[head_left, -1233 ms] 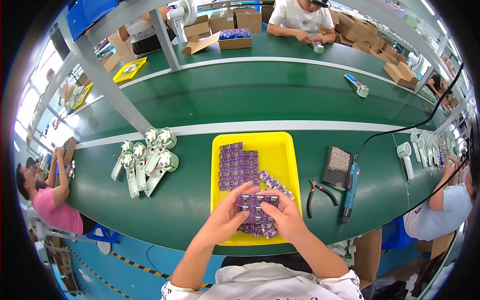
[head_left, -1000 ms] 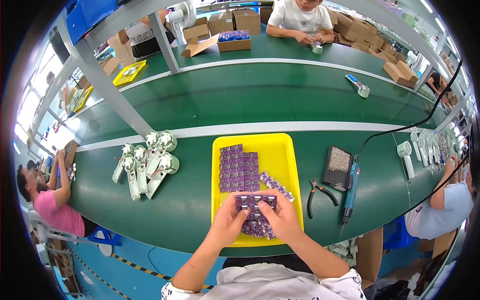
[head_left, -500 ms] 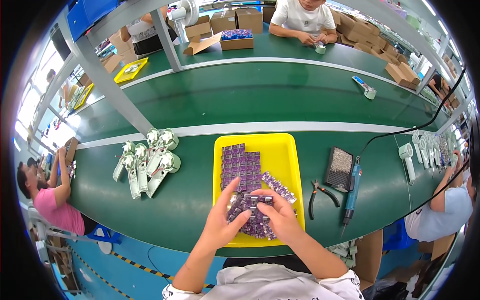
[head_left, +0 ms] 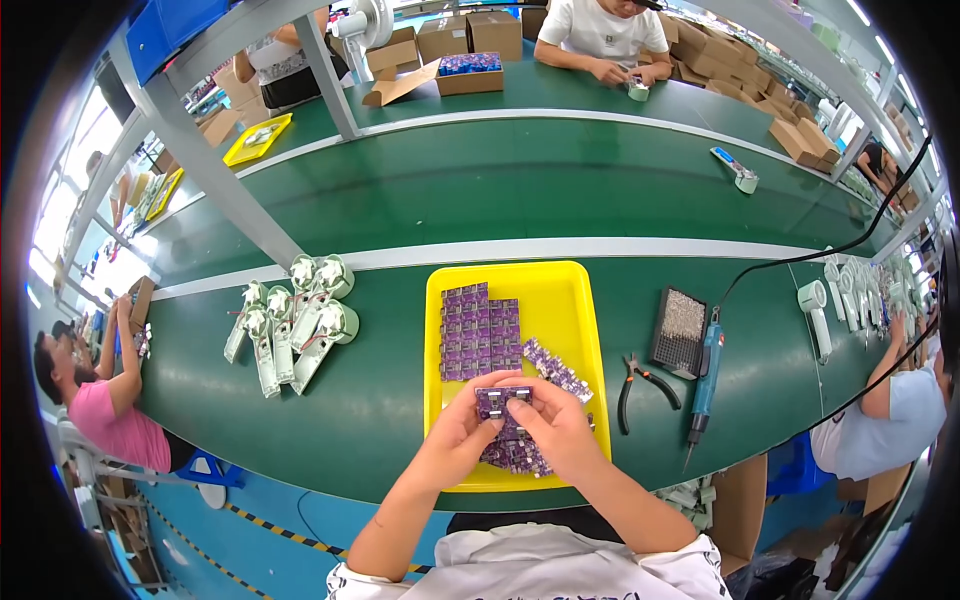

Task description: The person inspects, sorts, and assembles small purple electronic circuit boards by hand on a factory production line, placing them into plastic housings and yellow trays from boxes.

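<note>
Above the tray (head_left: 556, 312) (yellow), left hand (head_left: 457, 440) and right hand (head_left: 565, 434) grip purple circuit boards (head_left: 494, 402).

Bright light, overexposed windows (head_left: 62, 200) at left, pale sheen on green bench (head_left: 380, 430), fisheye-curved edges, black corners
</note>
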Demonstrator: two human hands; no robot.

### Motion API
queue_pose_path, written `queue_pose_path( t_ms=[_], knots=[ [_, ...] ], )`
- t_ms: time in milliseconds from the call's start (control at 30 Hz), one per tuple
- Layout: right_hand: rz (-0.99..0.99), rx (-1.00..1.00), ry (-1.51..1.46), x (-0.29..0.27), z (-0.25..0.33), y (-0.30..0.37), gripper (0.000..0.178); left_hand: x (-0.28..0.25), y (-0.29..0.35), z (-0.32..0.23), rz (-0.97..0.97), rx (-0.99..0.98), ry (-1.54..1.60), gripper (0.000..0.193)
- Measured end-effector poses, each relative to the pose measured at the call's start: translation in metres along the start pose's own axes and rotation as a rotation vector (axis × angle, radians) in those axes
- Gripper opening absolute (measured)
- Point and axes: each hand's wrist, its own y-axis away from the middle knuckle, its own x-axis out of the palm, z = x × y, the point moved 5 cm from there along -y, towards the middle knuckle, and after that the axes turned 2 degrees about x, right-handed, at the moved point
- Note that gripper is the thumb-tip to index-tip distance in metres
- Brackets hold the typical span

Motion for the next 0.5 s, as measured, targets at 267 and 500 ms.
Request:
queue_pose_path(
  t_ms=[267,500],
  knots=[
    [0.048,-0.131,0.152,0.016,0.019,0.002,0.028,0.001,0.005,0.004,-0.09,0.061,0.06,0.052],
    [-0.08,-0.224,0.339,0.015,0.01,-0.005,0.023,0.003,0.005,0.003,-0.213,0.113,-0.115,0.046]
  ],
)
